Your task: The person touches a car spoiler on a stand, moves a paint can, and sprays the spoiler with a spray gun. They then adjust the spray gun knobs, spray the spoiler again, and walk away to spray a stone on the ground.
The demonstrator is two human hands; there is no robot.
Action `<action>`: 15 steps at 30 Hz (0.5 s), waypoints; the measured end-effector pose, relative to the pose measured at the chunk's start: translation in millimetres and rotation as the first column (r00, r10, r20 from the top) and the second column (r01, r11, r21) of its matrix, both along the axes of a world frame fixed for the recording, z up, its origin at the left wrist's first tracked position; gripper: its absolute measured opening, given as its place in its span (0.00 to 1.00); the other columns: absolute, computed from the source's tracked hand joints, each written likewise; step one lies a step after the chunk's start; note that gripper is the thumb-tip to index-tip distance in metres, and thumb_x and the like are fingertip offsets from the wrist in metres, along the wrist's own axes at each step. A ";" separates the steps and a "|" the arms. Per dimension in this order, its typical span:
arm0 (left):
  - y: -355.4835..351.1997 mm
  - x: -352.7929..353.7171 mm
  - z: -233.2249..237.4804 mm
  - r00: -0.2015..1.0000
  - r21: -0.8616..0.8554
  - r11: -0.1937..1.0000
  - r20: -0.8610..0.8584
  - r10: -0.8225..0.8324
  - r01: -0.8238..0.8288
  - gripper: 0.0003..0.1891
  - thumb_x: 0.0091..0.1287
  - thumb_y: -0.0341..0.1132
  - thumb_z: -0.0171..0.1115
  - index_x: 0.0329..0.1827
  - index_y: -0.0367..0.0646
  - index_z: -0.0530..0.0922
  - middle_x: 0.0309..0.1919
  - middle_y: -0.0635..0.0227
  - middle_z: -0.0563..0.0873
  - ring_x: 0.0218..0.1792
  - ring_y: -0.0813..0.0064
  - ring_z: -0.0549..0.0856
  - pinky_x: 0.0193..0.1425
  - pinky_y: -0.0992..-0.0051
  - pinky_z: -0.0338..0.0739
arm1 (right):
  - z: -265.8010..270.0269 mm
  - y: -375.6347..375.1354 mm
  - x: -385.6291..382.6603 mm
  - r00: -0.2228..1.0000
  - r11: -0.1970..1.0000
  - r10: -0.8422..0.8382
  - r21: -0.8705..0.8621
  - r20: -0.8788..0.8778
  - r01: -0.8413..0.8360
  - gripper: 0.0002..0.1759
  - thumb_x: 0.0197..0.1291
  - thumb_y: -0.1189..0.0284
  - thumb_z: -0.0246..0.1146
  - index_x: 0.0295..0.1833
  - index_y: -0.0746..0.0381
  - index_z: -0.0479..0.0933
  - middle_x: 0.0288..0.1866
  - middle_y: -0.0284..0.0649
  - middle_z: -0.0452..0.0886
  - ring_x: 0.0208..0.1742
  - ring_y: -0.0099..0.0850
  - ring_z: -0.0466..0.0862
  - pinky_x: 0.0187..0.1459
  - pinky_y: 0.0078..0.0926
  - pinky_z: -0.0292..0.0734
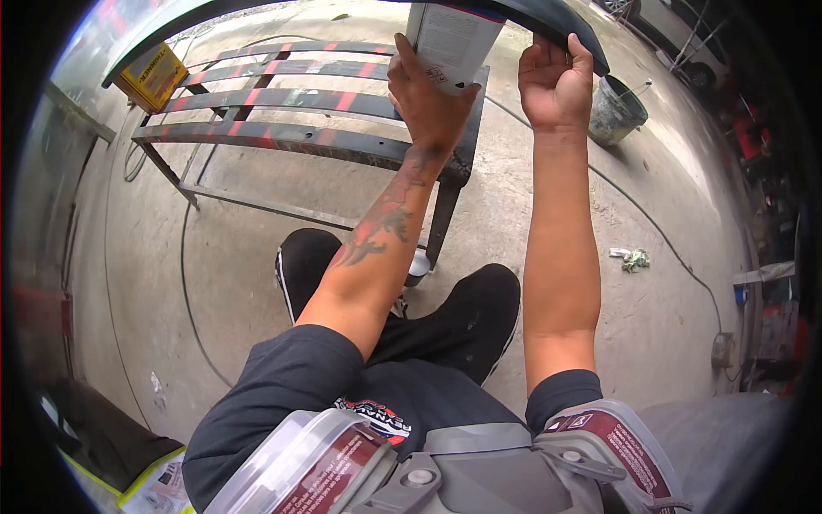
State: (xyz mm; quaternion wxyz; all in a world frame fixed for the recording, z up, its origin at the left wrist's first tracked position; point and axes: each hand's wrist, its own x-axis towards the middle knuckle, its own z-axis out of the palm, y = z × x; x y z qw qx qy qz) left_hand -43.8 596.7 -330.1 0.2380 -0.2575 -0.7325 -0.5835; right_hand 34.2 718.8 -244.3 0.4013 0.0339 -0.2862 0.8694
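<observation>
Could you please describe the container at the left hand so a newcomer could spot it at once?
Find the slatted bench, dark with red streaks, then its right end in the picture. There the left hand holds a container by the curved black panel. Its pale, printed side sets it apart from the yellow THINNER tin at the other end.

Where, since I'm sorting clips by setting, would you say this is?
Probably a vehicle paint or body workshop: there is a yellow tin marked THINNER, a respirator with cartridges in the foreground, and a car in the background.
</observation>
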 end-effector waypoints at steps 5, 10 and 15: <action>-3.8 -4.0 -2.8 0.999 0.050 0.999 0.033 -0.019 0.017 0.67 0.44 0.34 0.84 0.81 0.34 0.40 0.66 0.38 0.64 0.66 0.42 0.65 0.72 0.46 0.59 | 12.4 -4.2 -4.3 0.999 1.000 -0.020 0.007 -0.026 0.021 0.12 0.67 0.70 0.62 0.54 0.59 0.77 0.51 0.35 0.86 0.55 0.29 0.82 0.46 0.26 0.80; -8.6 -10.9 -2.2 0.998 0.038 0.999 0.056 -0.028 0.026 0.67 0.45 0.34 0.84 0.79 0.29 0.40 0.65 0.37 0.64 0.66 0.43 0.64 0.71 0.49 0.63 | 22.4 -14.1 -1.0 0.997 0.997 -0.070 0.035 -0.031 0.071 0.06 0.68 0.68 0.63 0.47 0.55 0.79 0.43 0.30 0.85 0.48 0.24 0.83 0.39 0.22 0.75; -10.8 -10.7 -3.2 0.999 0.030 1.000 0.037 -0.004 0.003 0.67 0.44 0.35 0.84 0.78 0.27 0.40 0.64 0.37 0.63 0.66 0.43 0.64 0.70 0.51 0.65 | 18.7 -14.9 1.6 0.996 0.996 -0.085 0.033 -0.017 0.085 0.06 0.67 0.69 0.64 0.47 0.55 0.79 0.43 0.29 0.86 0.47 0.24 0.84 0.36 0.20 0.75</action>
